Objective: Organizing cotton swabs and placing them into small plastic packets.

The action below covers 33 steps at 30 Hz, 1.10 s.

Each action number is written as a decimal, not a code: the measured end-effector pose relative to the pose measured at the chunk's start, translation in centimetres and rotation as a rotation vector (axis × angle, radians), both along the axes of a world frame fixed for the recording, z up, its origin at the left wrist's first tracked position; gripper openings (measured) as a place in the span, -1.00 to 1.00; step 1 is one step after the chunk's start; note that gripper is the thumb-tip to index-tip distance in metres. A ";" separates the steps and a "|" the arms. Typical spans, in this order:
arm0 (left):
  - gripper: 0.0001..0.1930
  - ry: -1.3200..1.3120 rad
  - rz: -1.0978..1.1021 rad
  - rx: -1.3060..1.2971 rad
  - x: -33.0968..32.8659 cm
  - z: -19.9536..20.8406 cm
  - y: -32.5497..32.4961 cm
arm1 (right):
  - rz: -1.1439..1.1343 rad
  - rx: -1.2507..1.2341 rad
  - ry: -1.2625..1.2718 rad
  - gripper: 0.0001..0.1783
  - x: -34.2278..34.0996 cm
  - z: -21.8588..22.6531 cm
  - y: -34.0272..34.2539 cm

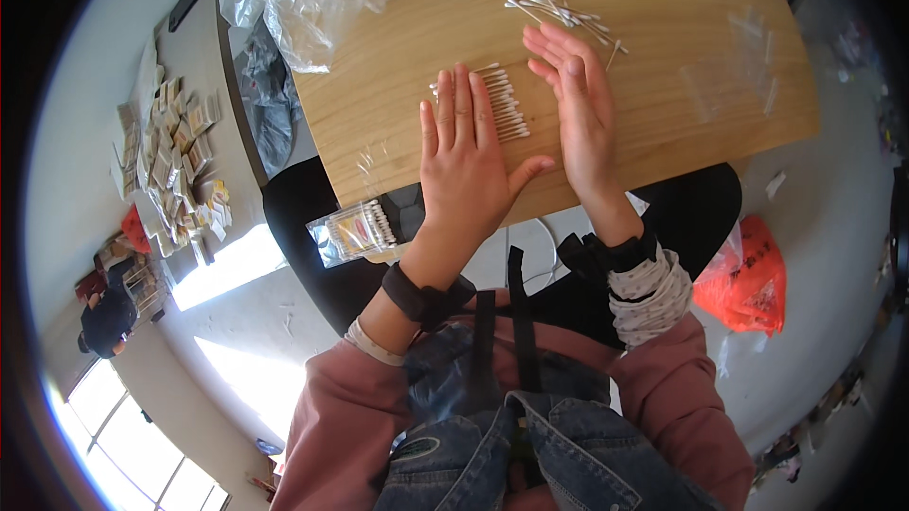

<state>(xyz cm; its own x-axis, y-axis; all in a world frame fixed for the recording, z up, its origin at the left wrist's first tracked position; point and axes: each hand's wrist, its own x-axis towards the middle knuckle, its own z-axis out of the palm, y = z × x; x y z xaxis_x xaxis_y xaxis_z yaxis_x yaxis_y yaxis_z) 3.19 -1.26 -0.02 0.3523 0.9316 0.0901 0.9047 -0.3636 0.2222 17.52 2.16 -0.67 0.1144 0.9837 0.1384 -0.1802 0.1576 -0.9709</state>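
Denim bib [568,449] and pink sleeves [346,402] nearest. My left hand [464,165] lies palm down, fingers straight and together, thumb spread, partly covering a row of cotton swabs [508,108] on the wooden worktop [365,118]. My right hand [587,127] is edge-on just right of the row, fingers extended, palm inward. Loose swabs [540,1] lie scattered beyond; packed bag [360,229] near my left wrist.

The camera sits on the person's head and looks down over the near edge of a light brown wooden table [653,18]. The bare left hand [464,170] and bare right hand [589,127] are close. The wide view reaches past the table's left edge to a bright glass window [133,435].
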 end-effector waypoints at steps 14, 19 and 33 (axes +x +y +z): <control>-0.29 -1.414 0.257 -0.289 -1.1 0.4 2.6 | 0.086 -0.009 -0.010 -0.37 -2.0 -0.7 0.8; -0.29 -1.569 0.402 -0.139 -0.7 0.1 1.3 | 0.018 0.043 0.017 -0.37 -1.6 -0.3 0.0; -0.33 -1.672 0.380 -0.151 0.1 0.3 1.0 | 0.051 0.012 0.129 -0.37 -2.2 -0.4 -0.8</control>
